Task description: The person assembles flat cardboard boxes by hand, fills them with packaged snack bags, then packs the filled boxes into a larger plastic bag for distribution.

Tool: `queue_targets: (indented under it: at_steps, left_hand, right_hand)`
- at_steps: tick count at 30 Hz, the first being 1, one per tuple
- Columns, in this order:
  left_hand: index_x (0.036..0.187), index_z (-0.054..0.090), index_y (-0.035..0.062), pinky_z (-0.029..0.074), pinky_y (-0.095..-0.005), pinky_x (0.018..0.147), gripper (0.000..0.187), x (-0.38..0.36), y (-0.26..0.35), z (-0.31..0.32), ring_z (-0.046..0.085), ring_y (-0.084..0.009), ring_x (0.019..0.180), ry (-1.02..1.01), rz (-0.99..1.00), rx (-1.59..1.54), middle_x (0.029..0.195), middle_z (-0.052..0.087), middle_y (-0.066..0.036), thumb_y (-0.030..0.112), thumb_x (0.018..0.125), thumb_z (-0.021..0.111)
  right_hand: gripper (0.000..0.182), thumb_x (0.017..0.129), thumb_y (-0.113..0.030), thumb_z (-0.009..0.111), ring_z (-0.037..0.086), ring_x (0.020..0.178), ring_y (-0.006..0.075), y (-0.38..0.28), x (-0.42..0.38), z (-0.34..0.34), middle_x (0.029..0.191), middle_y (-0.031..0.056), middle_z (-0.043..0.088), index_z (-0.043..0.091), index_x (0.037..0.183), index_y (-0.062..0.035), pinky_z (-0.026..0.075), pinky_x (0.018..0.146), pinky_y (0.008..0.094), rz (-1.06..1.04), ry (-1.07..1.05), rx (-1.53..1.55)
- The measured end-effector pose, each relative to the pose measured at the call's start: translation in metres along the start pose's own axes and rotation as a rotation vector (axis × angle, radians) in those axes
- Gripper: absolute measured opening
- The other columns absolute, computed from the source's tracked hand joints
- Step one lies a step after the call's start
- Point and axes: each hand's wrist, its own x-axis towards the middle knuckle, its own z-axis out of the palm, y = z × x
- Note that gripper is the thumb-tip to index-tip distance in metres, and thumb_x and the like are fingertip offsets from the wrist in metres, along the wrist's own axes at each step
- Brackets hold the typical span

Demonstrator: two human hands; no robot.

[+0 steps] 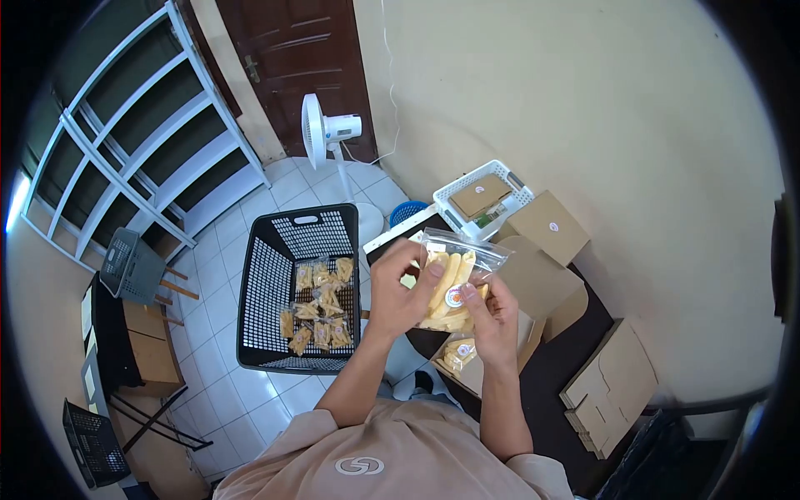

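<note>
Between my two hands is a clear zip bag [448, 283] of pale yellow stick-shaped snacks, with a round label on its front. My left hand [402, 287] grips the bag's left side near the top. On its lower right, my right hand [492, 321] pinches it with the thumb beside the label. Below the bag, an open cardboard box [537, 287] holds another labelled snack bag [456, 354], partly hidden by my hands. To the left, a black plastic basket [304, 218] contains several similar bags [321, 304].
A white basket [446, 200] with a closed box in it stands at the table's back. Flattened cardboard boxes [612, 387] lie on the dark table [542, 400] at right. A white fan [321, 133], a blue bin [408, 212] and metal shelves [150, 137] stand beyond.
</note>
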Motion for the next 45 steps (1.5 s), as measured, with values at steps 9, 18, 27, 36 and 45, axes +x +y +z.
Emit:
queue_targets:
  at_steps: [9,18,27,36,45]
  left_hand:
    - [0.089,0.066,-0.0040,0.052,-0.0217,0.067,0.013,0.007,0.039,0.014,0.064,-0.0089,0.072,0.043,-0.175,-0.360,0.082,0.070,-0.010,0.007,0.093,0.061]
    - [0.089,0.066,-0.0026,0.045,-0.0209,0.066,0.020,-0.024,-0.001,0.001,0.056,-0.0048,0.073,-0.148,-0.389,-0.397,0.078,0.064,-0.002,0.015,0.097,0.058]
    - [0.081,0.060,-0.0024,0.037,-0.0216,0.057,0.020,-0.118,-0.050,0.003,0.046,-0.0029,0.066,-0.492,-0.456,-0.005,0.068,0.054,0.002,0.011,0.096,0.057]
    - [0.073,0.055,-0.0012,0.032,-0.0237,0.052,0.030,-0.149,-0.077,0.008,0.038,-0.0026,0.061,-0.381,-0.496,0.105,0.061,0.046,0.004,0.016,0.097,0.055]
    - [0.070,0.056,0.0003,0.036,-0.0225,0.049,0.034,-0.142,-0.091,0.013,0.048,-0.0050,0.054,0.005,-0.531,0.080,0.059,0.054,0.000,0.020,0.098,0.056]
  right_hand:
    - [0.014,0.093,-0.008,0.063,0.056,0.081,0.0054,-0.014,-0.016,-0.004,0.089,0.0020,0.060,0.058,0.102,0.0011,0.047,0.072,0.0215,-0.049,0.009,0.074]
    - [0.028,0.088,-0.013,0.070,0.057,0.072,0.0068,0.024,-0.044,-0.039,0.091,0.0044,0.063,0.058,0.110,0.0014,0.049,0.062,0.0233,0.246,-0.227,-0.110]
    - [0.015,0.090,-0.012,0.060,0.059,0.067,0.0152,0.055,-0.078,-0.052,0.071,0.0111,0.062,0.060,0.088,0.0020,0.046,0.062,0.0290,0.290,-0.455,-0.526]
    - [0.018,0.090,-0.013,0.050,0.052,0.065,0.0097,0.104,-0.105,-0.048,0.068,0.0045,0.056,0.058,0.084,0.0019,0.044,0.060,0.0297,0.464,-0.341,-0.218]
    - [0.018,0.088,-0.011,0.053,0.046,0.053,0.0187,0.073,-0.099,-0.052,0.059,0.0120,0.049,0.053,0.077,0.0032,0.040,0.053,0.0332,0.243,-0.308,-0.421]
